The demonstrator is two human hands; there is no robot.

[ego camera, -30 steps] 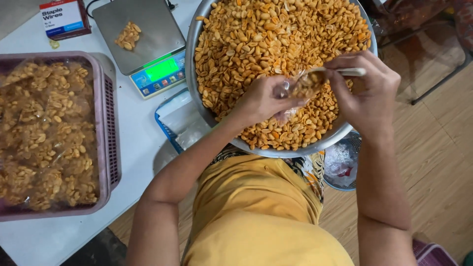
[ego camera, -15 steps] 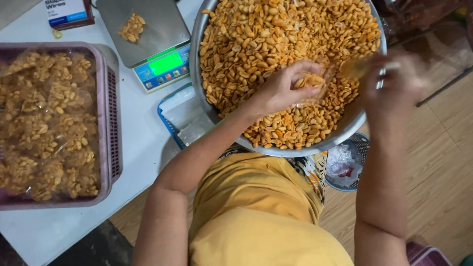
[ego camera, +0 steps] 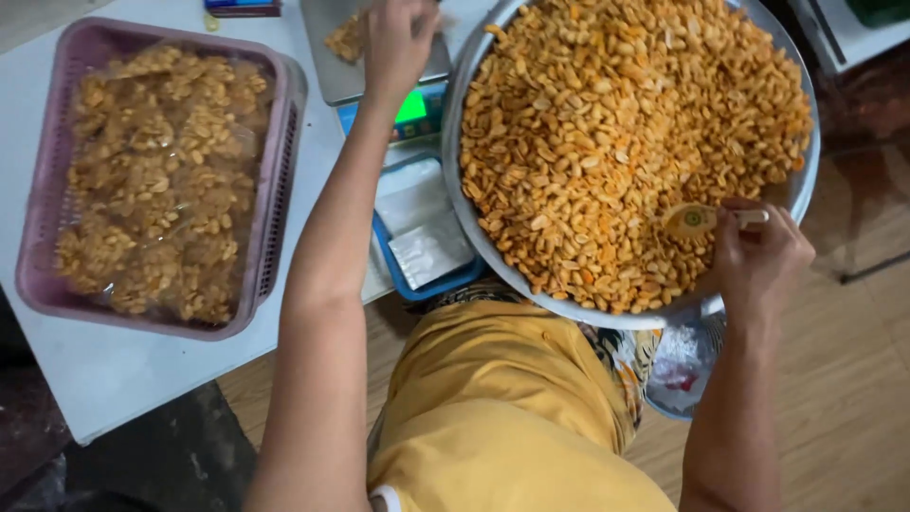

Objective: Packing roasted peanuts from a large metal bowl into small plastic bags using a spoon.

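A wide metal basin (ego camera: 453, 194) heaped with fried peanuts (ego camera: 616, 123) stands in front of me. My right hand (ego camera: 758, 258) grips a small spoon (ego camera: 694, 220) by its white handle, the scoop resting in the peanuts at the basin's near right side. My left hand (ego camera: 398, 38) reaches far forward over the steel pan of a digital scale (ego camera: 417, 109), fingers curled down. A bit of clear plastic from a small bag shows at its right side; the rest of the bag is hidden under the hand. Loose peanuts (ego camera: 346, 38) lie on the pan beside it.
A pink plastic basket (ego camera: 277, 190) packed with filled peanut bags (ego camera: 161, 171) sits on the white table (ego camera: 142, 370) at left. A blue tray (ego camera: 445, 283) with empty clear bags lies between scale and basin. A mesh bin (ego camera: 684, 374) stands on the wooden floor below.
My left hand left the basin and carried the small bag forward to the scale. My right hand dropped to the basin's near right side with the spoon. The view shifted left.
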